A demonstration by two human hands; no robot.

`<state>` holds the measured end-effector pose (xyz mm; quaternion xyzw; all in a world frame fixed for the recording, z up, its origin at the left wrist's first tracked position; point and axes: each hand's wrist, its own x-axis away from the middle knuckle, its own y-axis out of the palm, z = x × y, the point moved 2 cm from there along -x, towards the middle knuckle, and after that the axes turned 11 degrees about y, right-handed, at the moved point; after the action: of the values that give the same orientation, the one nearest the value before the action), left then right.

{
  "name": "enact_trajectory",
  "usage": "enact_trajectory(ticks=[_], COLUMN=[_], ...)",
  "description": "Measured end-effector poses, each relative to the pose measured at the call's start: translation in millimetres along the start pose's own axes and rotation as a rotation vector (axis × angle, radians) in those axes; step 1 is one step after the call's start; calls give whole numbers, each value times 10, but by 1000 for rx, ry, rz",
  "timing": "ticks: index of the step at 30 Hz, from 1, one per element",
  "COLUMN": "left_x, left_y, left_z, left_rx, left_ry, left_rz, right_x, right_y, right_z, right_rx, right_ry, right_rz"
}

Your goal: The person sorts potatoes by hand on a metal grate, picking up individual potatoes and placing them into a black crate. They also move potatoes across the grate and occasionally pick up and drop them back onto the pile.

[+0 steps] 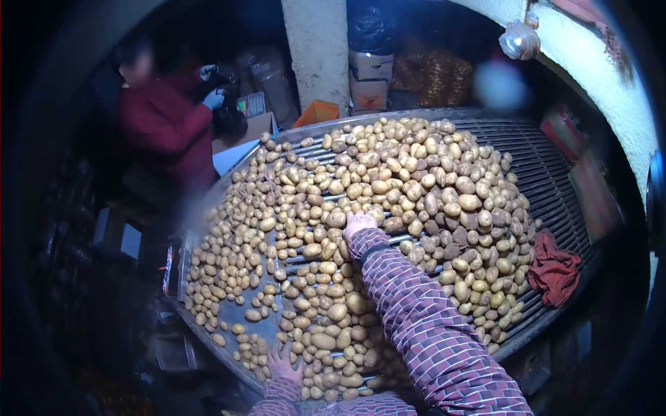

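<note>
Reaching right hand (359,223) into potatoes (388,201) heaped at table (548,173) centre, grip unclear; resting left hand (283,364) spread at 6 o'clock. Risking potatoes rolling off 7 o'clock edge if nudged.

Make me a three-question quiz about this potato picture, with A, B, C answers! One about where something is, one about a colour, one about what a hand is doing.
1. Where does the red cloth lie?
A. on the right side of the slatted table
B. under the left hand
C. on the cardboard boxes

2. What colour is the other person's top?
A. yellow
B. dark red
C. white

3. What is the right hand doing?
A. holding a knife
B. hanging off the table
C. reaching into the potato pile

Answers: 1 A, the cloth sits by the right edge. 2 B, the top looks dark red. 3 C, the hand rests among potatoes; the left hand lies on potatoes near the front edge.
</note>
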<state>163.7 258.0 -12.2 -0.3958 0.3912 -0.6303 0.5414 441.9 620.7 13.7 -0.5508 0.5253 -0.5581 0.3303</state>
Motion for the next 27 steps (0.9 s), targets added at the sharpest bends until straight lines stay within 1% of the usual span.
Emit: enact_trajectory(ticks=[1,2,3,5,6,7,9,11,12,13,15,17,19,21,22,23,25,26,27], left_x=[17,17,18,5,5,3,3,-3,4,1,14,15,-3,-28,-30,-12,-37,-44,-33], left_y=[-13,-46,-62,-65,-59,-58,-48,-56,-49,-32,-22,11,-25,-49,-26,-19,-58,-49,-46], left_z=[35,68,63,79,86,78,92,105,101,98,72,20,60,80,62,54,92,91,78], left_rx=[3,23,22,29,27,23,19,17,4,10,13,8,20,26,21,16,18,16,10], left_ry=[6,-5,-4,4,5,5,-8,-22,-17,-29,-60,-28,3,-16,-20,-24,-43,-52,-58], left_rz=[-7,-11,-17,-23,-22,-20,-17,-20,-16,-26,-50,-25,-8,-13,-16,-23,-53,-58,-66], right_x=[59,94,240,347,479,610,856,974,934,858,515,34,-535,-801,-853,-822,-853,-885,-914], right_y=[-1,-50,-228,-77,4,17,73,61,13,-53,-231,-305,-273,-162,-142,-84,-25,-19,-14], right_z=[23,80,135,309,387,405,519,583,602,644,690,662,600,525,478,451,357,329,352], right_rx=[-33,-42,-33,-92,-63,-101,-319,-480,-619,-777,-1073,-996,-700,-392,-191,52,24,21,-41], right_ry=[28,-14,-85,-137,-196,-198,-274,-381,-455,-423,-19,-94,-68,-202,-165,-152,-36,60,108], right_rz=[14,-31,-132,-199,-50,-66,-222,-553,-505,-451,-721,-311,4,280,104,97,200,158,79])
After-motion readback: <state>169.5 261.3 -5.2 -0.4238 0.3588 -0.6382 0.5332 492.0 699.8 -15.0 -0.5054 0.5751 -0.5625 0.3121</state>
